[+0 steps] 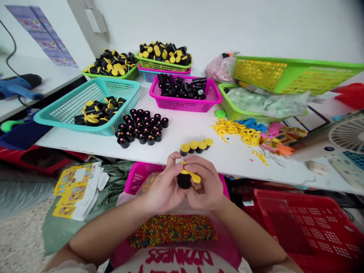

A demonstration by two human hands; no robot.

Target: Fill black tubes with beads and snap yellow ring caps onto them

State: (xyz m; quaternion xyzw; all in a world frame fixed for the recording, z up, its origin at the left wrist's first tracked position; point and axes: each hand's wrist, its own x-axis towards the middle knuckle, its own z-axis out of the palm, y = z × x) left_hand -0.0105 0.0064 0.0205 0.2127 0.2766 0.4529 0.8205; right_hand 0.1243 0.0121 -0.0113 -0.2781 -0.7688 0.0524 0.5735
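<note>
Both my hands meet over the lap basket, around one small black container (184, 181). My left hand (166, 185) grips its left side, thumb near the top. My right hand (206, 184) wraps its right side, fingers bent over a yellow piece (195, 177) with a round end that sticks out to the right at the container's top. Just beyond my fingers, several black containers with yellow caps (193, 146) stand in a row on the white table (182, 121). To their left is a cluster of open-topped black containers (142, 127) with pink bits inside. Small colourful balls (173, 229) fill part of the pink basket (135, 178).
A teal basket (65, 121) and a magenta basket (184, 104) hold black pieces. Loose yellow parts (241, 131) lie right of centre, near a fan (347, 132). A red crate (313, 227) is at lower right, a blue heat gun (19, 85) at far left.
</note>
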